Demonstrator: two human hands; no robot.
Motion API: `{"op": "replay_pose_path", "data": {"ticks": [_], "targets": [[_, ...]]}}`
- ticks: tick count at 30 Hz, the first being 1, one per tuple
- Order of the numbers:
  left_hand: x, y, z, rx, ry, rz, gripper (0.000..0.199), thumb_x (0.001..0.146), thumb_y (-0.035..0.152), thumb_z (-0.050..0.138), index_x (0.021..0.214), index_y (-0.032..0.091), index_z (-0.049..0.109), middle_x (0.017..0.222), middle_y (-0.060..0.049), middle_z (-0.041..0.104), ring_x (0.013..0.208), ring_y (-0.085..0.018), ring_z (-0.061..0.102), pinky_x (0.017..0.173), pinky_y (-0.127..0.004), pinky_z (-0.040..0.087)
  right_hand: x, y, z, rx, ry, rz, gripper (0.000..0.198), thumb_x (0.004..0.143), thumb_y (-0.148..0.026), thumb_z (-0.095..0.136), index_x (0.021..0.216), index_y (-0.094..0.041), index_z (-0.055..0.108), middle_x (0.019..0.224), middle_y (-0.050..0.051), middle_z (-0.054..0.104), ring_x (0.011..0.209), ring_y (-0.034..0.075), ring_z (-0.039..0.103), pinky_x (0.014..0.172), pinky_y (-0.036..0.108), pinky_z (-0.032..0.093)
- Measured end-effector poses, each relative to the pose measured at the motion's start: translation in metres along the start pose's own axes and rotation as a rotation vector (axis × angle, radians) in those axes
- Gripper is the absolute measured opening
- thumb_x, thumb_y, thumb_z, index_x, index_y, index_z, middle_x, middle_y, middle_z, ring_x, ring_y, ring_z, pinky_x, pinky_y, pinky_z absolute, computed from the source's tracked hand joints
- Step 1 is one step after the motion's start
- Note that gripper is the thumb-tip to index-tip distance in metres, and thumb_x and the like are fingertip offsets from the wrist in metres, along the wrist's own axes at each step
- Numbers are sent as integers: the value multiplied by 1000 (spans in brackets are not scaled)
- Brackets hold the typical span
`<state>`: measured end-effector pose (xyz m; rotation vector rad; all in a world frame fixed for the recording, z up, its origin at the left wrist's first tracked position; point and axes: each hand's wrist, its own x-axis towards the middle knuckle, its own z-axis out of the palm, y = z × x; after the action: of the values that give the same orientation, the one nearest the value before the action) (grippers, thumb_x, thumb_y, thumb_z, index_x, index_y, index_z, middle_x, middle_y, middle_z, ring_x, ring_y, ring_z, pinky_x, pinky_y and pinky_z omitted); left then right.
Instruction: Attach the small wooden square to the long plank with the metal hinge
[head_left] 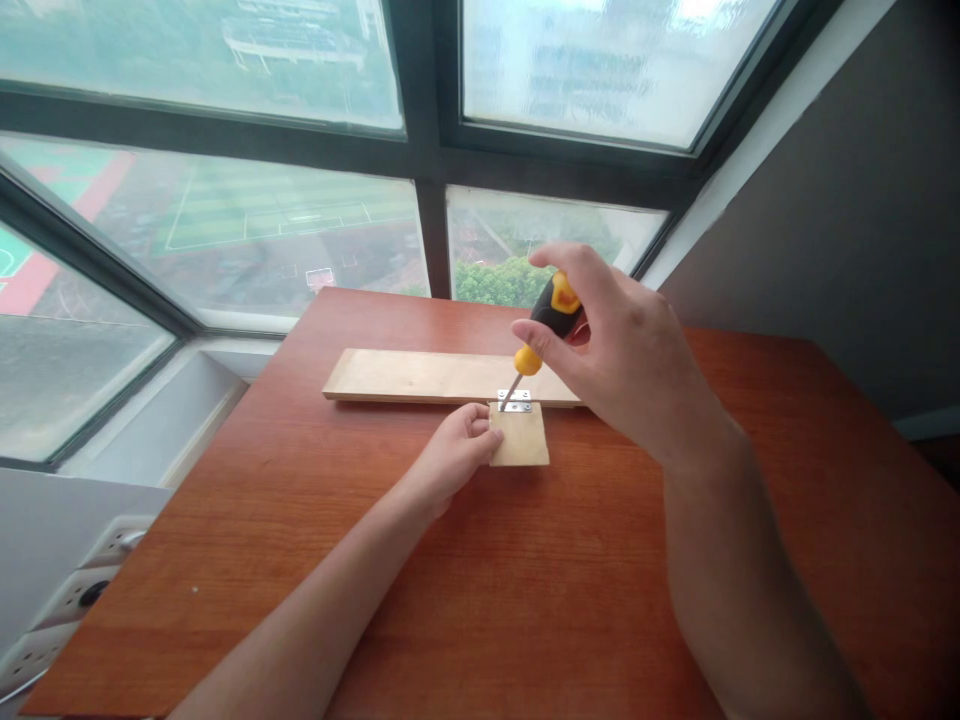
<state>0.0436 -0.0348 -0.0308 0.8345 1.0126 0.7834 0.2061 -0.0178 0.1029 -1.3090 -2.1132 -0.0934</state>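
A black and yellow screwdriver (553, 310) is in my right hand (626, 340), its handle between thumb and fingers with the index finger raised over the end. Its shaft slants down to the left, and the tip meets the left side of a small silver hinge (516, 401). One leaf of the hinge lies on a long pale wooden board (420, 374), the other on a small square wooden piece (521, 440). My left hand (461, 450) pinches that square piece by its left edge. Part of the long board is hidden behind my right hand.
All this is on a reddish-brown wooden table (450, 600). Dark-framed windows (431, 150) stand behind it, with a sports field outside. Wall sockets (75, 595) are at the lower left, beside the table edge. A grey wall (825, 220) rises at the right.
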Motion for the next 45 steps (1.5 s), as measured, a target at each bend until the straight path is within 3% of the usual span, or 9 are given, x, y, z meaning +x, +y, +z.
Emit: {"op": "replay_pose_path", "data": {"ticks": [3,8,15,19,22,34,45], "targets": [[0,0,0,-6,2,-3,26,73,25,71,90,16,53,78,-3,66,63,-10,58,57,-19,39,-1,1,-2,64,-16,19,41,87,-26,56,127,-25,48,108,5,64,79,20,61,71,38,52],[-1,0,0,-3,1,-3,27,73,25,71,90,15,53,79,-3,66,63,-9,58,57,-18,38,-3,1,-9,242,-158,8,57,81,-13,53,135,-26,40,116,4,62,76,16,62,70,33,54],[-1,1,1,10,-9,10,24,76,24,69,91,14,53,78,-3,66,63,-9,58,56,-18,38,-1,-1,-4,13,-11,64,38,83,-41,62,116,-24,53,91,2,66,68,19,59,65,35,49],[-1,1,0,4,-8,9,25,75,24,70,91,15,53,77,-2,66,62,-9,57,55,-17,37,-2,-4,-5,155,-98,58,45,85,-25,56,128,-23,44,105,4,64,76,18,61,68,34,50],[0,0,0,-1,-11,1,25,76,24,69,92,15,52,80,-3,67,64,-9,59,57,-17,39,-3,-5,-7,214,-142,18,48,83,-18,55,129,-22,44,101,3,65,75,17,61,70,33,51],[0,0,1,15,6,-6,20,79,19,66,93,14,52,82,-4,68,64,-8,59,56,-16,40,-1,-1,-11,68,44,42,40,83,-29,61,121,-22,53,90,1,65,65,16,61,68,32,51],[1,0,0,35,3,-8,17,81,17,63,93,14,52,84,-6,69,66,-9,61,58,-16,42,-1,13,-19,-56,27,117,42,82,-33,61,122,-22,54,84,1,65,60,17,61,65,34,48]]}}
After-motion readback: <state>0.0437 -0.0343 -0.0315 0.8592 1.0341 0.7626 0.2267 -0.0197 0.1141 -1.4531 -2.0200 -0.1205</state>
